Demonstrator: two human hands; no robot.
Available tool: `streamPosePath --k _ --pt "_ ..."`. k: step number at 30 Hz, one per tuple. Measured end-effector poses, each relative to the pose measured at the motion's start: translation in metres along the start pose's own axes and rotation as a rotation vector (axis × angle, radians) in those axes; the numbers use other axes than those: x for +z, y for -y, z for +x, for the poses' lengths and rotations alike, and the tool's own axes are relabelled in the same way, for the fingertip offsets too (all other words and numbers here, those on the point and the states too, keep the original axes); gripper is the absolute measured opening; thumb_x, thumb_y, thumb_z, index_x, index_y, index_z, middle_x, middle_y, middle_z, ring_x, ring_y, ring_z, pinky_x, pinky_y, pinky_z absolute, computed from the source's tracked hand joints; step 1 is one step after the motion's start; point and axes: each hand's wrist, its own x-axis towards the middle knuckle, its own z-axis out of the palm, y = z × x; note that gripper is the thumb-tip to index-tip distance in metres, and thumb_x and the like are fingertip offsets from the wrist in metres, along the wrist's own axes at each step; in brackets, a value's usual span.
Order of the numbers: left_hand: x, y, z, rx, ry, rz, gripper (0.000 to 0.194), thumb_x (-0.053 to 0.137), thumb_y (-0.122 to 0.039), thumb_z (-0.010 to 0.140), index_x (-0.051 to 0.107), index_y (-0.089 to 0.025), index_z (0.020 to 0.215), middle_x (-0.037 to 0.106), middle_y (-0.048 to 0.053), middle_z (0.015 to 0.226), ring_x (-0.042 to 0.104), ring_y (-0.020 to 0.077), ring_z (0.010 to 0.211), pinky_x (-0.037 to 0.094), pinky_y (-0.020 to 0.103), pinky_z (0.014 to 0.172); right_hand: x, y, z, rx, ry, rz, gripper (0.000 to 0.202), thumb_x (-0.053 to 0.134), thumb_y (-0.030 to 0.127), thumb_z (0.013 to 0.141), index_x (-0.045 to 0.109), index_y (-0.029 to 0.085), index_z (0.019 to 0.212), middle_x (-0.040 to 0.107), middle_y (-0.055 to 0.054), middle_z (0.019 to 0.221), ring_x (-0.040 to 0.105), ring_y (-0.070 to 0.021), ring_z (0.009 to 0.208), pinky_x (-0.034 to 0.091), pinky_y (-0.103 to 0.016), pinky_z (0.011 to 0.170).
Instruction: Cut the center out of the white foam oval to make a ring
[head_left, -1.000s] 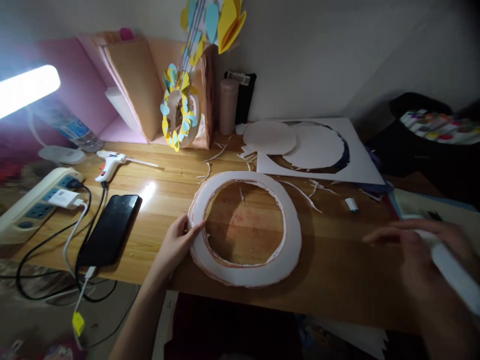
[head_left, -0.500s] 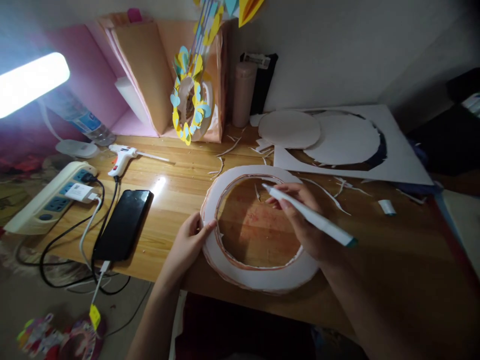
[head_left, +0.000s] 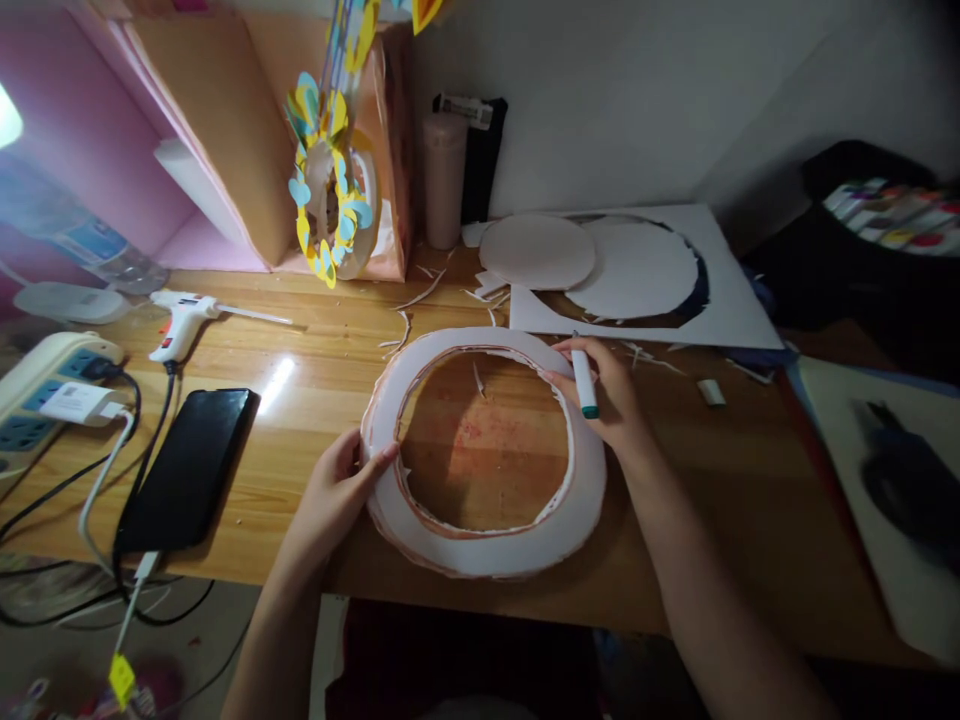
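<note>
A white foam-board ring (head_left: 480, 556) with a rough brownish edge lies near the front of the wooden table. My left hand (head_left: 337, 490) grips its left side, thumb on top and fingers partly hidden at the outer edge. At the ring's upper right, my right hand (head_left: 611, 395) holds a white marker (head_left: 581, 375) with a teal end. The marker's tip points away from me, and the fingers of that hand reach the ring's rim. Through the ring's opening the table shows, with a thin white scrap on it.
Behind the ring are a white board (head_left: 739, 290) with cut ovals and loose scraps. A white marker cap (head_left: 711, 392) lies to the right. On the left are a glue gun (head_left: 184, 320), a black phone (head_left: 191, 465) and a power strip (head_left: 45, 390). A paper-flower ornament (head_left: 328, 190) hangs at the back.
My right hand has moved from over the opening to the ring's upper right edge, with the marker turned more upright. My left hand keeps its grip. The view has shifted right.
</note>
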Motion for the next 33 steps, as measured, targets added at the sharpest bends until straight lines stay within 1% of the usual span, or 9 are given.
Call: streamPosePath --k 3,6,10,13,17,21,27,30,33 --pt "0.000 0.000 0.000 0.009 -0.004 -0.013 0.041 0.071 -0.049 0.071 0.065 -0.017 0.096 0.068 0.004 0.088 0.060 0.0197 0.080 0.047 0.025 0.066 0.000 0.001 -0.001 0.013 -0.001 0.032 0.027 0.071 0.034 0.070 0.060 0.023 0.092 0.066 -0.006 0.099 0.064 -0.0241 0.087 0.050 -0.037 0.073" --pt "0.000 0.001 0.001 0.012 0.000 0.003 0.039 0.069 -0.049 0.072 0.064 -0.017 0.094 0.067 0.003 0.084 0.058 0.0185 0.076 0.046 0.025 0.063 -0.002 0.001 0.000 0.018 0.022 0.063 0.028 0.071 0.035 0.070 0.060 0.023 0.093 0.065 -0.005 0.095 0.063 -0.0226 0.083 0.050 -0.035 0.071" --pt "0.001 0.000 0.001 -0.002 -0.016 0.019 0.043 0.069 -0.053 0.070 0.064 -0.016 0.092 0.065 0.003 0.079 0.056 0.0178 0.070 0.044 0.024 0.058 -0.006 0.000 0.001 -0.007 0.058 0.033 0.027 0.069 0.037 0.071 0.060 0.023 0.093 0.064 -0.004 0.092 0.062 -0.0210 0.079 0.050 -0.033 0.068" --pt "0.001 0.002 0.002 0.004 -0.009 0.012 0.041 0.070 -0.052 0.070 0.064 -0.017 0.091 0.064 0.002 0.079 0.056 0.0169 0.069 0.044 0.024 0.058 -0.008 0.000 0.003 -0.025 0.073 0.018 0.026 0.069 0.036 0.072 0.061 0.023 0.093 0.063 -0.003 0.091 0.061 -0.0200 0.079 0.049 -0.033 0.068" --pt "0.000 0.007 0.003 0.008 -0.017 0.031 0.039 0.069 -0.052 0.072 0.062 -0.018 0.088 0.062 0.001 0.076 0.053 0.0151 0.065 0.042 0.023 0.054 -0.009 -0.002 0.004 -0.017 0.077 0.016 0.027 0.069 0.036 0.070 0.061 0.023 0.093 0.063 -0.003 0.089 0.059 -0.0193 0.075 0.049 -0.033 0.067" --pt "0.000 0.008 0.002 0.022 -0.028 0.050 0.041 0.069 -0.052 0.073 0.063 -0.017 0.094 0.063 0.002 0.079 0.054 0.0151 0.067 0.043 0.022 0.055 -0.009 -0.004 0.006 -0.015 0.067 0.072 0.029 0.071 0.037 0.068 0.061 0.022 0.091 0.064 -0.004 0.092 0.060 -0.0198 0.078 0.049 -0.034 0.068" --pt "0.001 0.006 0.000 -0.005 -0.049 0.046 0.042 0.070 -0.054 0.070 0.063 -0.017 0.090 0.061 0.000 0.074 0.052 0.0143 0.062 0.041 0.022 0.051 -0.008 -0.007 0.009 0.020 0.057 0.136 0.036 0.076 0.042 0.062 0.060 0.022 0.088 0.065 -0.005 0.094 0.063 -0.0235 0.089 0.051 -0.040 0.078" --pt "0.001 0.006 0.000 0.006 -0.053 0.056 0.040 0.070 -0.052 0.071 0.063 -0.017 0.090 0.062 0.000 0.074 0.053 0.0145 0.064 0.041 0.021 0.051 -0.009 -0.009 0.010 0.039 0.059 0.153 0.038 0.077 0.042 0.061 0.061 0.023 0.089 0.066 -0.005 0.095 0.064 -0.0241 0.090 0.051 -0.042 0.081" --pt "0.001 0.006 0.001 0.009 -0.053 0.060 0.041 0.070 -0.051 0.071 0.064 -0.017 0.095 0.063 0.001 0.078 0.054 0.0158 0.068 0.044 0.022 0.055 -0.011 -0.010 0.010 0.045 0.070 0.176 0.039 0.078 0.041 0.060 0.061 0.023 0.089 0.067 -0.005 0.095 0.064 -0.0238 0.090 0.051 -0.042 0.080"
